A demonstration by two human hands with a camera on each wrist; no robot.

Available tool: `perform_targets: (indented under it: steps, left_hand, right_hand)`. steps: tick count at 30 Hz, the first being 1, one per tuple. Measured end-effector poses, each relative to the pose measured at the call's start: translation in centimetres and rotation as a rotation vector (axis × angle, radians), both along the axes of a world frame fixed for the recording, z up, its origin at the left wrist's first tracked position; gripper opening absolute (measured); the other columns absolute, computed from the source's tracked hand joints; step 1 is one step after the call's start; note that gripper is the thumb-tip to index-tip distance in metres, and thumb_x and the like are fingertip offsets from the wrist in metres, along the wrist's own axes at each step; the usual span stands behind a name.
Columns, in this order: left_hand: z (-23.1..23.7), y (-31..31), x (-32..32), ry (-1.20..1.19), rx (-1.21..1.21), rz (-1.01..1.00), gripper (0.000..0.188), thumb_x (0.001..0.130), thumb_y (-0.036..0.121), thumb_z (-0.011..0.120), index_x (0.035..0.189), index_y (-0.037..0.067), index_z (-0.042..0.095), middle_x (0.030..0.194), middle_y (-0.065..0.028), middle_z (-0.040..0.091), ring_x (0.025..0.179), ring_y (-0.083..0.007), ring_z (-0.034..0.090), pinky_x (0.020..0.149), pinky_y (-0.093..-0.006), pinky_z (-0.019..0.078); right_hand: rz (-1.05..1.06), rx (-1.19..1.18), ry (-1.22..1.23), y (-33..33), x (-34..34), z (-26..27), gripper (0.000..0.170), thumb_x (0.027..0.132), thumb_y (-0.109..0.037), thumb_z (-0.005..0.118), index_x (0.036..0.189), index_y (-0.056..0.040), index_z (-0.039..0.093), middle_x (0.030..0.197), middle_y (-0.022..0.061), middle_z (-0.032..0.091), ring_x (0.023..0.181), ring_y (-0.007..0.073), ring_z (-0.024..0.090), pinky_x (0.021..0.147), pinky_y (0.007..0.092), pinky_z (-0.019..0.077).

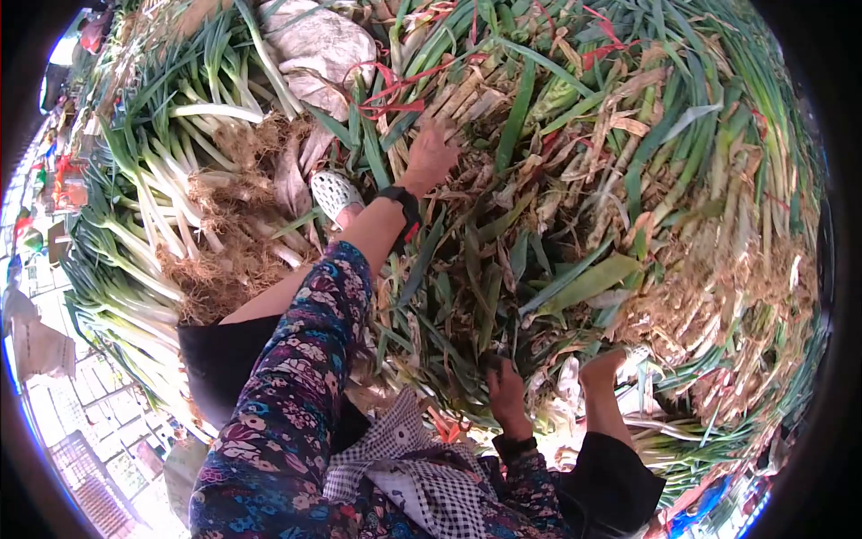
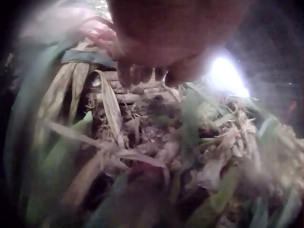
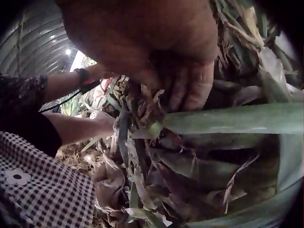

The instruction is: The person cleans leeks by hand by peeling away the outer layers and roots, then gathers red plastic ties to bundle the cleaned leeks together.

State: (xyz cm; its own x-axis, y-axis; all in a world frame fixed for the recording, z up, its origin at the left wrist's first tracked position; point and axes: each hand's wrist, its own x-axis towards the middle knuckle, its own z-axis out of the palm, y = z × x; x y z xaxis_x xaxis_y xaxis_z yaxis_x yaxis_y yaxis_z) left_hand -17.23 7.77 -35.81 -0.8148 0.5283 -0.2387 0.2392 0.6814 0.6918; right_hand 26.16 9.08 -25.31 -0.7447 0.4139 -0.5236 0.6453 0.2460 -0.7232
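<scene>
My left hand [image 1: 431,157] reaches forward over a heap of loose dry leaves [image 1: 476,193], beside a bundle of pale cut stalks [image 1: 471,99]. In the left wrist view its fingers [image 2: 175,76] point down, loosely spread, right at the stalks [image 2: 126,97]. Nearer my body, my right hand [image 1: 507,395] is low in the same heap. The right wrist view shows its fingers [image 3: 194,90] bent, with dry brown leaves [image 3: 154,102] at the thumb and fingertips. A broad green leaf [image 3: 228,121] lies just below them.
Green onions [image 1: 162,198] with white stems and matted roots are piled at left. More onions [image 1: 718,117] lie at right, with red ties [image 1: 606,40] among them. A pale cloth sack [image 1: 319,54] lies ahead. A white clog [image 1: 334,193] stands near my left forearm.
</scene>
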Motion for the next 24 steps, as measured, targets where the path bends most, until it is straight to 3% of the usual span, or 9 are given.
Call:
perform_targets:
  steps: [2, 6, 7, 12, 13, 16, 18, 20, 24]
  left_hand:
    - [0.8, -0.1, -1.4, 0.562, -0.048, 0.014, 0.061, 0.075, 0.019, 0.071, 0.129, 0.007, 0.045, 0.136, -0.0211, 0.04, 0.124, -0.0394, 0.04, 0.101, -0.0473, 0.0333]
    - [2.0, -1.5, -6.0, 0.966, -0.28, 0.101, 0.079, 0.073, 0.018, 0.072, 0.141, 0.011, 0.033, 0.146, -0.0158, 0.027, 0.133, -0.0346, 0.031, 0.108, -0.0543, 0.0194]
    - [1.1, -2.4, -7.4, 0.878, -0.401, 0.138, 0.073, 0.083, 0.013, 0.059, 0.145, 0.013, 0.022, 0.141, -0.0159, 0.036, 0.131, -0.033, 0.035, 0.108, -0.0605, 0.0154]
    - [5.2, -3.4, -8.1, 0.123, -0.231, -0.042, 0.036, 0.08, 0.021, 0.067, 0.111, 0.007, 0.059, 0.083, -0.0136, 0.066, 0.081, -0.0283, 0.065, 0.068, -0.0397, 0.0518]
    - [2.7, -3.8, -6.1, 0.503, -0.036, -0.278, 0.032, 0.079, 0.022, 0.069, 0.104, 0.005, 0.06, 0.081, -0.0139, 0.066, 0.073, -0.0285, 0.065, 0.061, -0.0401, 0.0517]
    - [8.4, 0.2, 4.8, 0.066, -0.24, -0.808, 0.019, 0.075, 0.02, 0.064, 0.087, 0.005, 0.059, 0.077, -0.0124, 0.064, 0.075, -0.0335, 0.065, 0.061, -0.0421, 0.0522]
    - [7.2, -0.8, 13.7, 0.23, -0.002, -1.375, 0.016, 0.078, 0.017, 0.061, 0.083, 0.002, 0.06, 0.074, -0.015, 0.063, 0.073, -0.0361, 0.064, 0.062, -0.0463, 0.0511]
    - [14.4, -1.1, 17.6, -0.466, 0.15, -1.18, 0.016, 0.081, 0.015, 0.058, 0.084, 0.0, 0.061, 0.076, -0.0174, 0.064, 0.073, -0.0386, 0.063, 0.063, -0.0461, 0.0506]
    - [18.8, -1.0, 18.1, -0.498, 0.363, -0.992, 0.018, 0.082, 0.015, 0.059, 0.086, -0.003, 0.06, 0.071, -0.0133, 0.064, 0.069, -0.0303, 0.064, 0.06, -0.0399, 0.0501]
  right_hand:
    - [0.004, -0.037, -0.042, -0.4, -0.7, -0.5, 0.025, 0.089, -0.011, 0.055, 0.112, -0.0015, 0.053, 0.095, 0.0236, 0.064, 0.09, 0.0414, 0.062, 0.073, 0.0432, 0.0488]
    - [0.035, -0.083, -0.079, -0.8, -2.1, -0.5, 0.023, 0.089, -0.009, 0.054, 0.111, -0.0026, 0.051, 0.092, 0.0252, 0.062, 0.089, 0.0447, 0.059, 0.073, 0.0463, 0.0475]
    - [0.051, -0.058, -0.058, -1.0, -2.0, -0.9, 0.024, 0.088, -0.009, 0.054, 0.111, -0.0021, 0.051, 0.093, 0.0255, 0.062, 0.09, 0.0451, 0.059, 0.074, 0.0469, 0.0471]
    - [0.063, -0.072, -0.052, -1.0, -3.0, -0.4, 0.025, 0.089, -0.009, 0.054, 0.112, -0.0009, 0.051, 0.094, 0.0254, 0.062, 0.09, 0.0442, 0.059, 0.074, 0.0467, 0.0472]
    - [0.013, -0.066, -0.036, -1.0, -3.5, 0.0, 0.026, 0.089, -0.01, 0.053, 0.113, -0.0009, 0.05, 0.094, 0.0245, 0.063, 0.089, 0.0413, 0.061, 0.074, 0.0449, 0.0479]
    - [-0.123, -0.058, 0.06, -0.7, -4.3, 1.0, 0.027, 0.093, -0.013, 0.052, 0.117, -0.0006, 0.05, 0.1, 0.0188, 0.064, 0.089, 0.0298, 0.064, 0.078, 0.0378, 0.0491]
    - [-0.411, 0.073, 0.253, 0.2, -5.7, 3.2, 0.027, 0.094, -0.013, 0.051, 0.117, 0.001, 0.051, 0.108, 0.0144, 0.061, 0.095, 0.0246, 0.061, 0.085, 0.0351, 0.0476]
    - [-0.593, 0.064, 0.309, 1.6, -7.4, 7.4, 0.029, 0.095, -0.013, 0.05, 0.12, 0.0021, 0.049, 0.116, 0.0135, 0.056, 0.102, 0.0234, 0.057, 0.091, 0.0344, 0.0446]
    - [-0.354, -0.079, 0.411, 2.1, -8.0, 10.8, 0.052, 0.089, -0.006, 0.054, 0.136, 0.0008, 0.034, 0.129, 0.014, 0.047, 0.114, 0.0232, 0.05, 0.097, 0.034, 0.0412]
